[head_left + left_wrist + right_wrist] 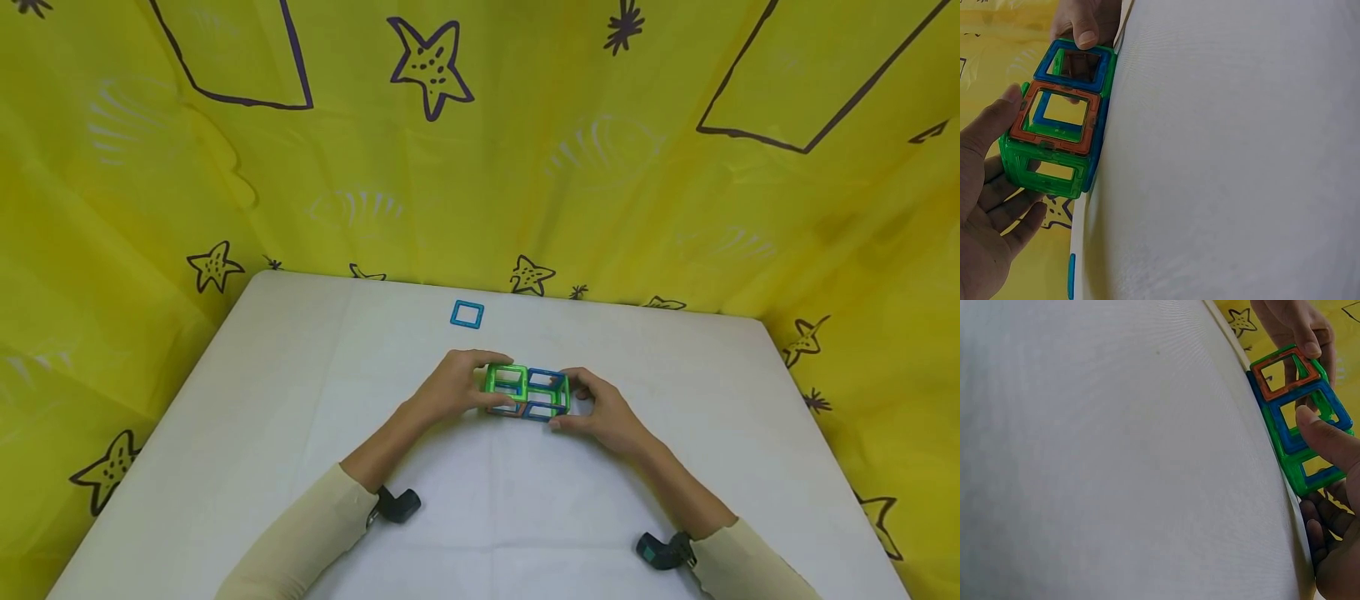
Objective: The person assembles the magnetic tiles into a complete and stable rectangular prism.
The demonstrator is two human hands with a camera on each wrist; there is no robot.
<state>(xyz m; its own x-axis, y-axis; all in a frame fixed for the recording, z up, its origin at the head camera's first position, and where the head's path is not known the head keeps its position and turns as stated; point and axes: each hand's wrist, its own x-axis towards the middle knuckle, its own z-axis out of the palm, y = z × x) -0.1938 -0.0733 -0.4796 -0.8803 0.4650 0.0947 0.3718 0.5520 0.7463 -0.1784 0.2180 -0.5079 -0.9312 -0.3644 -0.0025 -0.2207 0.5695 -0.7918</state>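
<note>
A box of see-through magnetic tiles (528,385), two cubes long, sits on the white table between both hands. Its square frames are green, blue and orange; the orange tile (1047,144) faces the wearer beside a blue tile (1282,425). My left hand (450,387) holds the left end, thumb on the near side and fingers behind. Around the right end, my right hand (611,417) grips with its thumb on the near blue tile and its fingers at the far side and end. Some fingertips are hidden behind the box.
A single blue square tile (454,313) lies flat farther back, near the table's far edge. The white-covered table (225,467) is bordered at the back and sides by a yellow curtain (480,192) with drawn starfish.
</note>
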